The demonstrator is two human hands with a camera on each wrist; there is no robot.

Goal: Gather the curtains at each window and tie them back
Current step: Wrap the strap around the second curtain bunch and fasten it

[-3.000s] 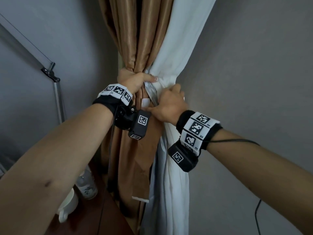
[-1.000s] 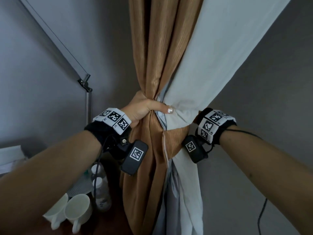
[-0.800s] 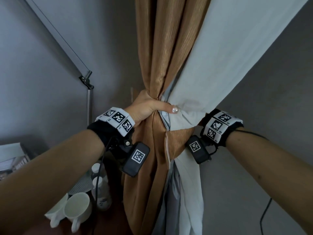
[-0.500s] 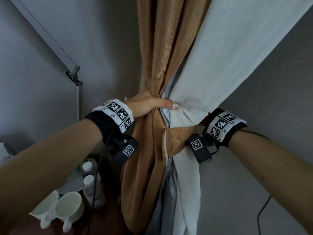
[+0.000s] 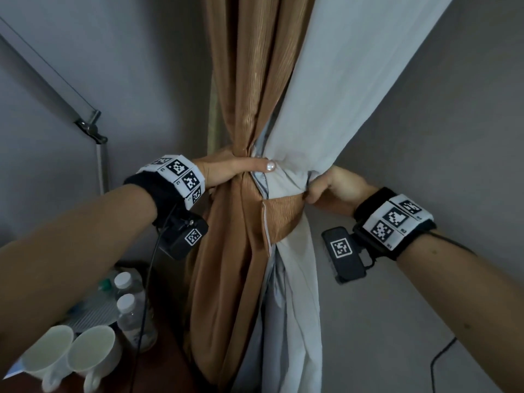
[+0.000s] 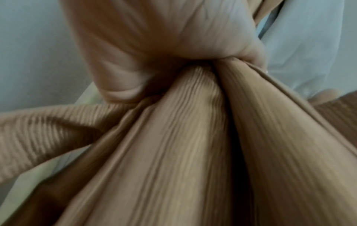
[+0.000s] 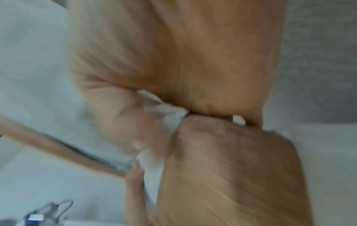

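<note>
Gripping the bunched curtains (image 5: 243, 89) at the waist, the left hand (image 5: 226, 173) clamps the brown folds while the right hand (image 5: 331, 187) pinches the tieback (image 5: 283, 215), which wraps the front. Gathering looks done; fastening isn't visibly finished, and other windows are out of view.

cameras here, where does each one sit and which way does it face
Head: on the head, facing the gathered brown curtain and white curtain; both forearms, left hand and right hand show.
Left wrist: looks along the palm gripping brown folds.
Right wrist: blurred, looks along the palm at the tieback.
Shared: head and left wrist both show the brown curtain.
</note>
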